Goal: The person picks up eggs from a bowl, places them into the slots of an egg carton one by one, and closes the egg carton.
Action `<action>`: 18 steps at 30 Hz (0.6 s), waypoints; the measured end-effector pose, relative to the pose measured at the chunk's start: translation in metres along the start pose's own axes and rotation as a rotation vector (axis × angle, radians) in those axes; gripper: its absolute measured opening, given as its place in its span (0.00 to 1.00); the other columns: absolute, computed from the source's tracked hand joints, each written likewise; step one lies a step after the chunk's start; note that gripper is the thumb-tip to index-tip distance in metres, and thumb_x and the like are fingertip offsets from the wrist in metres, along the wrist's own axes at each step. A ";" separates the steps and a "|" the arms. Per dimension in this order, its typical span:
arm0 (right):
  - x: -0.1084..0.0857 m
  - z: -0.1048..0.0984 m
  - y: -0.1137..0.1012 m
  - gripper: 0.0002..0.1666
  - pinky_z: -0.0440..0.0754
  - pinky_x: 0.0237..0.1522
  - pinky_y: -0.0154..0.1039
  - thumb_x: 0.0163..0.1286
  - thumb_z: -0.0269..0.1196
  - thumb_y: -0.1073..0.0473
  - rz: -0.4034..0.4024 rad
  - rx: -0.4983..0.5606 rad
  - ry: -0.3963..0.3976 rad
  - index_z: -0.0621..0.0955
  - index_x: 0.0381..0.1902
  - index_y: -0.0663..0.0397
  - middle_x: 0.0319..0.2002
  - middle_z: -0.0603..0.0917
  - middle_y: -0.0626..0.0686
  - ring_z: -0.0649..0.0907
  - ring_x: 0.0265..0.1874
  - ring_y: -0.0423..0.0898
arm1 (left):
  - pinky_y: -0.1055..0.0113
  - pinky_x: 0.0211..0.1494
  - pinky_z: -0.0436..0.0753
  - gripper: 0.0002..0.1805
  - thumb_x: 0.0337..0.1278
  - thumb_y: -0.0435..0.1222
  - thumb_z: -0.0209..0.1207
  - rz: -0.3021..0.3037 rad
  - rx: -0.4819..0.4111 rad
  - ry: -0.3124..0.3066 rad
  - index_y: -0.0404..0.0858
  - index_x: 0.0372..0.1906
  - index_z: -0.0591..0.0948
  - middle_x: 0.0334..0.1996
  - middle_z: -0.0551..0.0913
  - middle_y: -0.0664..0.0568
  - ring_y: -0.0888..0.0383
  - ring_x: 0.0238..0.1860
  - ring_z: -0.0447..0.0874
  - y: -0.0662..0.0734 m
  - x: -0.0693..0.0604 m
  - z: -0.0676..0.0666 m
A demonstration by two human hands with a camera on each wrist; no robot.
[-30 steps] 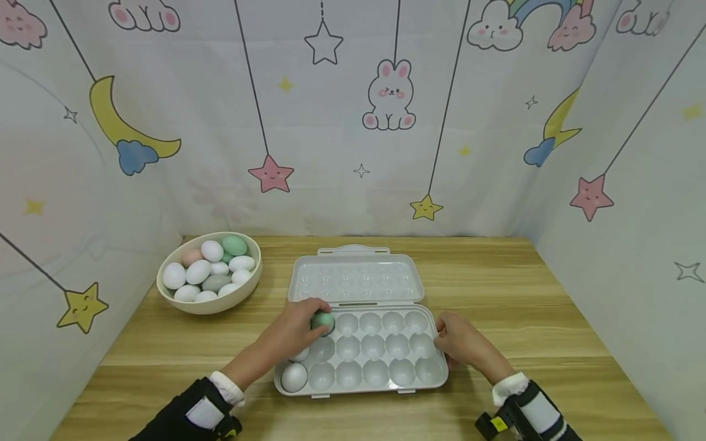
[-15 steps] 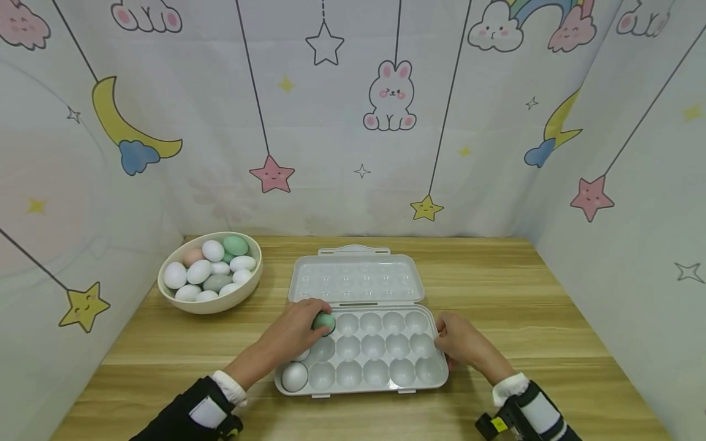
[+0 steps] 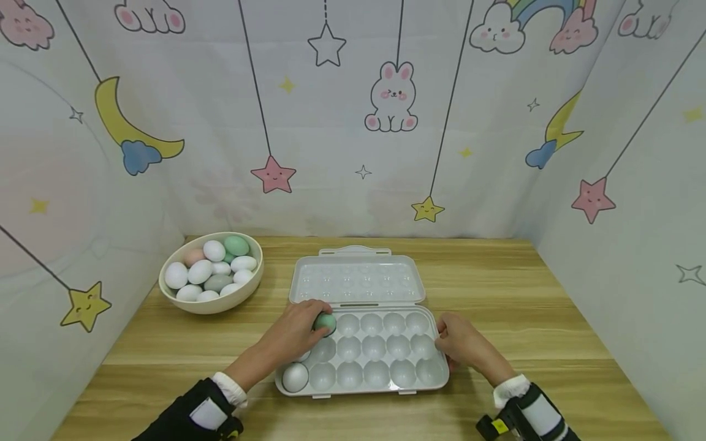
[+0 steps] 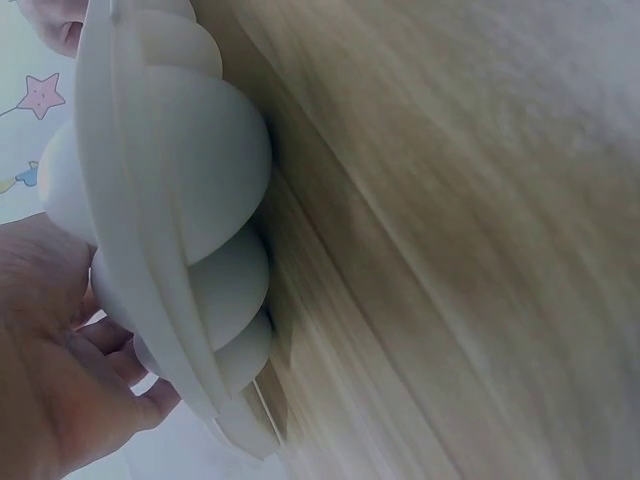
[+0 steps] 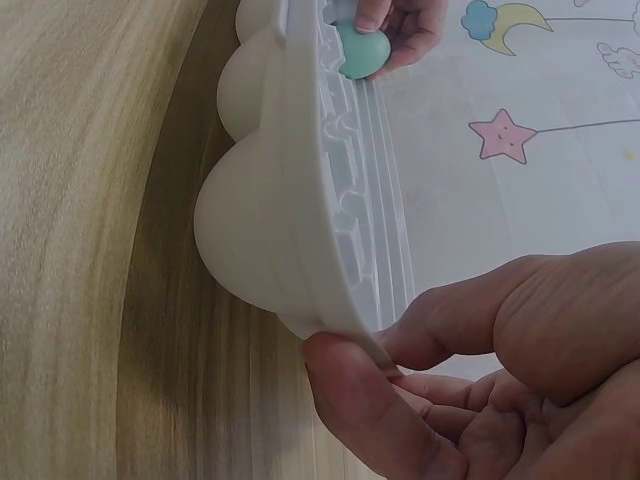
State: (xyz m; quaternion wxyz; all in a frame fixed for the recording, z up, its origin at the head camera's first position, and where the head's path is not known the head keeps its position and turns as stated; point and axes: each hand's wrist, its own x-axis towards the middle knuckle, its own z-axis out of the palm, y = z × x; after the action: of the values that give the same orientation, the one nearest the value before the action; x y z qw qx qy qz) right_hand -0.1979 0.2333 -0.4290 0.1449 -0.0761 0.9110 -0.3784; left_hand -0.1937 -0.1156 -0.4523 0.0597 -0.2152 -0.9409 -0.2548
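My left hand (image 3: 295, 331) holds a green egg (image 3: 325, 323) at the back left cup of a white plastic egg tray (image 3: 376, 372). In the right wrist view the fingers are around this egg (image 5: 366, 52), and it sits low against the tray. One white egg (image 3: 295, 377) lies in the front left cup. Another white egg (image 3: 303, 356) in the cup behind it is mostly covered by my left hand. At the tray's right edge my right hand (image 3: 462, 340) pinches the rim between thumb and fingers, clearly seen in the right wrist view.
The tray's lid (image 3: 356, 280) lies folded back behind it. Toward the back left stands a cream bowl (image 3: 212, 306) heaped with white, green, grey and pinkish eggs. A printed cloth (image 3: 342, 135) hangs around the wooden table (image 3: 474, 269) at the back and sides.
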 end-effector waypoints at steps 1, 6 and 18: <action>0.000 0.000 0.000 0.07 0.80 0.13 0.40 0.58 0.57 0.77 -0.002 0.001 0.001 0.75 0.35 0.66 0.21 0.76 0.56 0.79 0.11 0.48 | 0.46 0.59 0.79 0.15 0.62 0.35 0.71 0.001 -0.001 0.001 0.39 0.51 0.83 0.50 0.86 0.48 0.49 0.52 0.84 0.000 0.000 0.000; 0.000 0.000 0.000 0.07 0.80 0.14 0.40 0.59 0.57 0.77 -0.002 0.003 0.002 0.75 0.35 0.66 0.21 0.76 0.56 0.79 0.11 0.48 | 0.46 0.59 0.80 0.15 0.61 0.35 0.72 0.020 0.006 0.019 0.38 0.51 0.83 0.49 0.86 0.47 0.49 0.52 0.85 0.000 -0.001 0.000; 0.000 0.000 0.000 0.07 0.81 0.14 0.40 0.59 0.58 0.77 0.001 -0.008 0.004 0.75 0.35 0.65 0.22 0.76 0.56 0.79 0.11 0.49 | 0.47 0.62 0.80 0.20 0.64 0.37 0.70 0.039 0.041 0.042 0.39 0.58 0.82 0.55 0.84 0.47 0.45 0.58 0.82 0.006 -0.003 -0.028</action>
State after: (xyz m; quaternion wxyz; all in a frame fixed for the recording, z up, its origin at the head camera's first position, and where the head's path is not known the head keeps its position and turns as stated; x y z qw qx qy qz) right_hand -0.1980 0.2330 -0.4291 0.1431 -0.0756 0.9129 -0.3746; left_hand -0.1888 -0.1263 -0.4257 0.0889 -0.2266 -0.9401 -0.2385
